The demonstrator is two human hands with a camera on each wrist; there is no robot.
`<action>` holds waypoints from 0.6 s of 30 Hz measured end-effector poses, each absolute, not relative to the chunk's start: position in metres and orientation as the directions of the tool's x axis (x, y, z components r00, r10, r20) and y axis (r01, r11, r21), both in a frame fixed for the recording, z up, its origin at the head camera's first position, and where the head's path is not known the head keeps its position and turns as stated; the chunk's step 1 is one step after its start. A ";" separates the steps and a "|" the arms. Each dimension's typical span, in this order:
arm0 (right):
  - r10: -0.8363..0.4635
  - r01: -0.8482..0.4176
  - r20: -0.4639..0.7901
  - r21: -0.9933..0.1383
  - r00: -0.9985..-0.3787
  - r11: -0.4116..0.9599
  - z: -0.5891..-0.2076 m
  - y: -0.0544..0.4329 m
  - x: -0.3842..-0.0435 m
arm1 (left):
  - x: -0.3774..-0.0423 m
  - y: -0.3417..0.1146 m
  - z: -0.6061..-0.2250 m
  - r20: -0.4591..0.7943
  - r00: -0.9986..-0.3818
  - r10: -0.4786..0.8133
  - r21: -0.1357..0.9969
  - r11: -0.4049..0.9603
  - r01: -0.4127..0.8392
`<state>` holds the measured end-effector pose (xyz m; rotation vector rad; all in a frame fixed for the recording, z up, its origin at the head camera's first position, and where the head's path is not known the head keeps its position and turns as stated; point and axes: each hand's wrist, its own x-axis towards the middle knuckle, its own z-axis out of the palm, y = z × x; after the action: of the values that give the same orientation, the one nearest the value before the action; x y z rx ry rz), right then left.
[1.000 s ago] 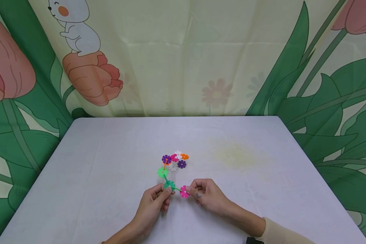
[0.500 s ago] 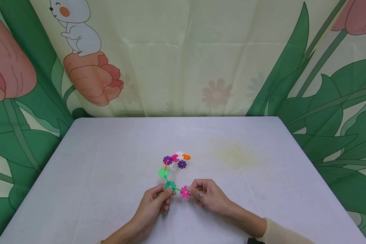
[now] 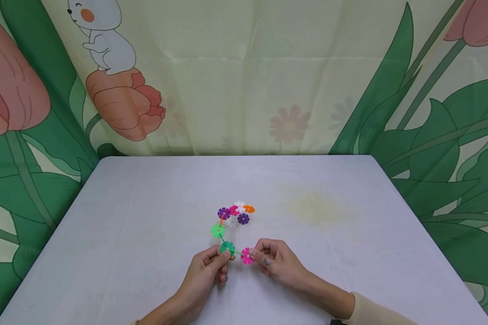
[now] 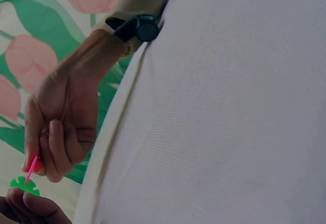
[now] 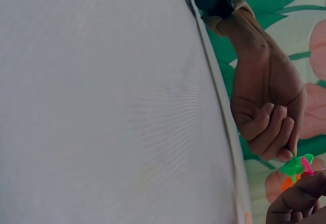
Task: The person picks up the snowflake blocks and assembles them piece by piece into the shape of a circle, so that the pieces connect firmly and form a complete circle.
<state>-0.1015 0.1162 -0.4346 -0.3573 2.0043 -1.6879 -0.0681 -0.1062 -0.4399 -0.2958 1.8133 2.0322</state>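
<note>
Pinching a teal disc (image 3: 227, 247) with our left hand (image 3: 207, 268) and a pink disc (image 3: 245, 256) with our right hand (image 3: 282, 265), we hold the linked chain (image 3: 217, 230) over the desk (image 3: 146, 207); almost nothing has shifted, so the pair seems firmly joined.

The teal disc (image 3: 227, 247) in the left hand (image 3: 205, 266) and the pink disc (image 3: 246, 255) in the right hand (image 3: 278, 262) look like thin, smooth plastic. So does the light green disc (image 3: 217, 230) just beyond the left hand; the white discs (image 3: 232, 222) farther out look faintly see-through. Under both hands, the cover (image 3: 105, 253) is matt, finely woven cloth. Beyond them hangs a backdrop (image 3: 227, 90) of lightly creased printed cloth. The sleeve (image 3: 374, 311) behind the right hand is matt cloth.
</note>
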 end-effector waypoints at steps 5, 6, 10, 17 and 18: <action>-0.489 0.060 -0.149 -0.979 -0.860 0.194 -0.435 0.115 -0.102 | -0.068 -0.105 -0.441 -0.423 -0.895 0.144 0.896 -0.079 -0.436; -0.486 0.053 -0.144 -0.979 -0.862 0.196 -0.435 0.115 -0.102 | -0.068 -0.105 -0.441 -0.427 -0.893 0.140 0.895 -0.073 -0.440; -0.473 0.051 -0.147 -0.977 -0.868 0.209 -0.435 0.113 -0.101 | -0.066 -0.104 -0.442 -0.442 -0.888 0.125 0.889 -0.068 -0.452; -0.484 0.047 -0.140 -0.979 -0.864 0.199 -0.438 0.113 -0.101 | -0.064 -0.101 -0.445 -0.437 -0.892 0.116 0.891 -0.078 -0.446; -0.486 0.051 -0.142 -0.979 -0.862 0.196 -0.439 0.113 -0.102 | -0.064 -0.101 -0.445 -0.435 -0.893 0.117 0.892 -0.079 -0.445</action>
<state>-0.1018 0.1132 -0.4385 -0.4059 2.0541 -1.7082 -0.0637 -0.1012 -0.4451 -0.3535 1.8237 2.0294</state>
